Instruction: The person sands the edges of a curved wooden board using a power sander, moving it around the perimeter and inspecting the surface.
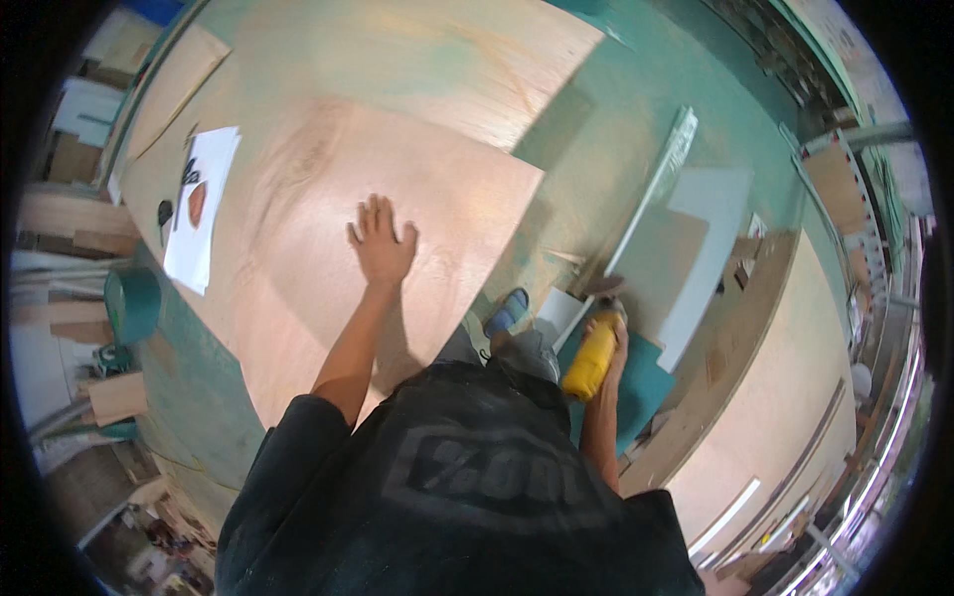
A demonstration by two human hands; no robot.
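Your right hand (608, 343) grips a yellow tool (589, 366) near your hip, fingers wrapped round it, while your left hand (381, 243) lies spread flat, seemingly steadying the plywood sheet (447, 199) on the tabletop (616, 99).

Smooth matt plywood sheet (397, 199); glossy yellow plastic tool (589, 366).

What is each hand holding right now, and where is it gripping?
The right hand grips a yellow power tool around its body. The left hand holds nothing, lying flat on the plywood sheet.
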